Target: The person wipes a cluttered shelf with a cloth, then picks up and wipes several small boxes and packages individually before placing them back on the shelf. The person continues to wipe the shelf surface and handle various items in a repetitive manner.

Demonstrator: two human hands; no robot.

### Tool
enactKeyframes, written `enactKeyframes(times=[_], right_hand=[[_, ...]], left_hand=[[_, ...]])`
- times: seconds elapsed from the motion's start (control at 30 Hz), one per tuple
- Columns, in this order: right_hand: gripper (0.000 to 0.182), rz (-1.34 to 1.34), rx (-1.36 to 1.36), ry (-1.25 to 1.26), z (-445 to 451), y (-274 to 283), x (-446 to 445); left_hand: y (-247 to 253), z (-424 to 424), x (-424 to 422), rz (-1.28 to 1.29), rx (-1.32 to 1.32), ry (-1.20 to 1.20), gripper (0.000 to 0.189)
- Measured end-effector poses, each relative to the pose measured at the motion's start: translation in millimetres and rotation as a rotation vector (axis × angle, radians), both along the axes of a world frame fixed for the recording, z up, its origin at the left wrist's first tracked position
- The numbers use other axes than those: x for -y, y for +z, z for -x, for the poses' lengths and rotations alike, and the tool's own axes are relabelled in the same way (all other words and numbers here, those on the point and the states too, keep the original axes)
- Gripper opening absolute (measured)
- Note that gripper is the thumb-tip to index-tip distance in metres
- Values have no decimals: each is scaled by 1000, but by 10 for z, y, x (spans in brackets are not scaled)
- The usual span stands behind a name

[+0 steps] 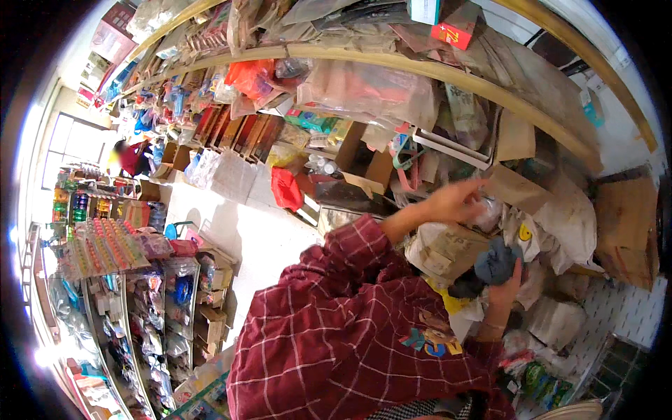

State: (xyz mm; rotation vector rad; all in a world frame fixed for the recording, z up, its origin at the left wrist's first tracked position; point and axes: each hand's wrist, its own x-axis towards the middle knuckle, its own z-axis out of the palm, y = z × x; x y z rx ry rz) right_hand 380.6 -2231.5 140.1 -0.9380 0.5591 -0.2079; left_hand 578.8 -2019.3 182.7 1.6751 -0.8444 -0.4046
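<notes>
My right hand (506,286) grips a crumpled blue-grey cloth (494,261), with fingers running along its right side. Farther forward, my left hand (454,202) is blurred, its fingers bent next to a clear plastic bag (488,214). Whether the fingers hold any of that plastic is unclear. Between my forearms lies a beige printed sack (446,249), with a dark bundle (466,287) and some yellow plastic near its lower edge. A white bag with a yellow mark (525,231) sits just beyond the cloth.
An open cardboard box (517,189) and a larger carton (627,231) stand to the right. Crowded shelving with a wooden edge (367,55) runs across the front. Left are packed display racks (142,315) and a sunlit floor (257,231). Another person (128,157) is far off near a window.
</notes>
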Motion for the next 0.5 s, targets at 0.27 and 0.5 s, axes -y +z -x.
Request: enactKeyframes(times=[0.27, 0.5], right_hand=[[42, 471, 12, 395, -906, 620, -239], [32, 615, -120, 525, -986, 1075, 850]], left_hand=[[-284, 119, 245, 72, -194, 10, 49], [602, -951, -252, 263, -56, 447, 31]])
